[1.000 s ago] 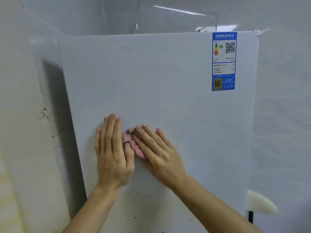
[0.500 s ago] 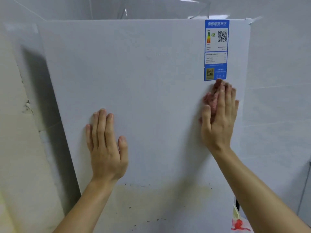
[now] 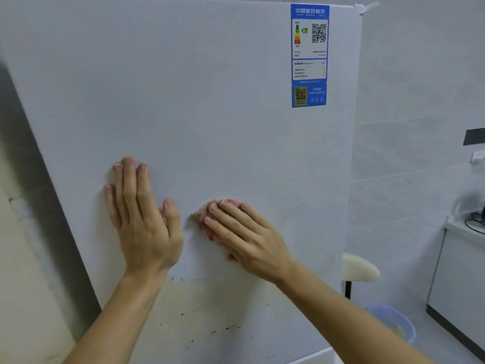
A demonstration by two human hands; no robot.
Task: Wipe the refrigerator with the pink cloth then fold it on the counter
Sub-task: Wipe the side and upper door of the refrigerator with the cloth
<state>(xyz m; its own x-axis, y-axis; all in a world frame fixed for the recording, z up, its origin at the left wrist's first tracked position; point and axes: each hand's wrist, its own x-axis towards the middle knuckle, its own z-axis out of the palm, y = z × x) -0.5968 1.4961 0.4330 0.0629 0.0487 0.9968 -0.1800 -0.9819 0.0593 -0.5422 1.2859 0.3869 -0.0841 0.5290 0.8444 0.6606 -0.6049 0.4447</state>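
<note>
The cloth is bunched small against the fridge door, about mid-height, almost covered by the right hand, whose fingers lie straight and flat on it, pressing it to the door with only pink edges showing. Just to its left, apart from the cloth, the left hand rests flat on the door with fingers straight and together, holding nothing. A blue label sits at the door's upper right, dark specks and a yellowish stain mark it below the hands, and a stool and a blue basin stand to the right.

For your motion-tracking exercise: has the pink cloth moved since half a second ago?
Yes: the pink cloth under the right hand went down-left, away from the blue label.
</note>
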